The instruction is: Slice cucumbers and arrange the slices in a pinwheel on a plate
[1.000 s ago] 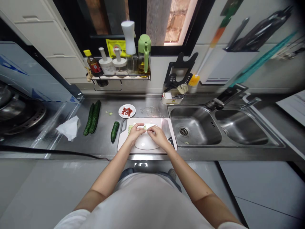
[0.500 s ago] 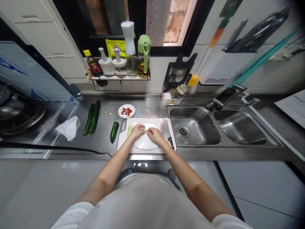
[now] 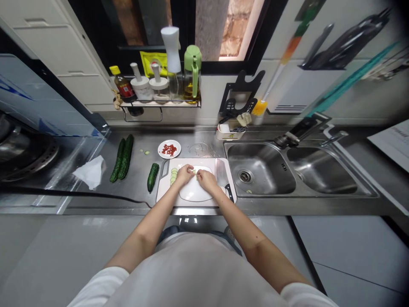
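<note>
Over a white plate (image 3: 195, 194), my left hand (image 3: 185, 175) and my right hand (image 3: 206, 179) meet, fingers pinched around a small cucumber slice (image 3: 194, 171). Most of that slice is hidden by the fingertips. The plate rests on a pale cutting board (image 3: 163, 197) with a grey handle slot at its left. A row of overlapping cucumber slices (image 3: 173, 175) lies on the board just left of my left hand. By my right wrist lies a knife with a black handle (image 3: 229, 192), its blade on the board.
Left of the board lie a short cucumber piece (image 3: 153, 177), two whole cucumbers (image 3: 125, 157) and a crumpled white cloth (image 3: 90, 172). Behind stands a small dish (image 3: 160, 153) of chopped red bits. A double sink (image 3: 262, 168) is at right, a seasoning rack (image 3: 159, 103) above, a stove (image 3: 25, 157) far left.
My fingers have shifted slightly around the cucumber slice, which shows less now. Both hands stay over the plate, and the view has moved very little.
</note>
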The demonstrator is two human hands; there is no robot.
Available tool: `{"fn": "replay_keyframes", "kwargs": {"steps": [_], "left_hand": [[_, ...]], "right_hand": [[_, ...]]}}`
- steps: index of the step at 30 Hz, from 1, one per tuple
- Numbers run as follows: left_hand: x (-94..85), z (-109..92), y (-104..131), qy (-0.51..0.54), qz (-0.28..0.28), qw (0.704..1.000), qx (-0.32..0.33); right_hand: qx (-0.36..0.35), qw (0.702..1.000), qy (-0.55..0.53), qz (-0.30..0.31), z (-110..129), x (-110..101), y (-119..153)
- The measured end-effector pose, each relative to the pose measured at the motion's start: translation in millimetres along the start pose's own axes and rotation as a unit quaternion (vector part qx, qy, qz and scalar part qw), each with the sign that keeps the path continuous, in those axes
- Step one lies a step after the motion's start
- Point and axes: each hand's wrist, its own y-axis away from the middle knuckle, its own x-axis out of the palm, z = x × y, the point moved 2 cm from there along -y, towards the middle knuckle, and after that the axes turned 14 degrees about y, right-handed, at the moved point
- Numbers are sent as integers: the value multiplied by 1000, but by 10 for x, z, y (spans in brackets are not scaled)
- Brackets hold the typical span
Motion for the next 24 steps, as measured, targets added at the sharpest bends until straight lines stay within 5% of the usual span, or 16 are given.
{"fn": "replay_keyframes", "kwargs": {"steps": [10,24], "left_hand": [[50,-31,30,-114,1,990,79],[87,-41,135,-210,-1,972,102]], "right_hand": [[-11,997,72,16,88,13,123],[-12,991,128,22,192,42,169]]}}
